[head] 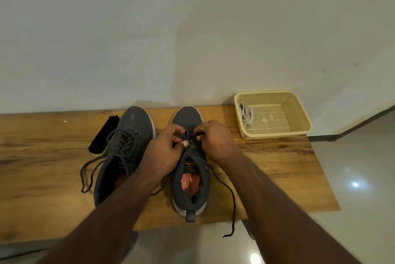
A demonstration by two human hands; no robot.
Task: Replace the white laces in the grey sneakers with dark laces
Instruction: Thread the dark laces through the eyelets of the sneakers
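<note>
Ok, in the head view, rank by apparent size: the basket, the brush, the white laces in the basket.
1. basket, largest.
2. brush, though the left sneaker hides part of it.
3. white laces, a small bundle in the basket's left corner.

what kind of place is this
Probably a home, perhaps an entryway: a wooden bench against a plain wall, a glossy tiled floor, plus a shoe brush and a plastic basket.

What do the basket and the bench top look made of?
The basket: looks like moulded plastic, matte cream, given its even perforated walls and smooth rolled rim. The bench top: wood or wood-look laminate, showing brown grain streaks with a slight sheen; I cannot tell which.
</note>
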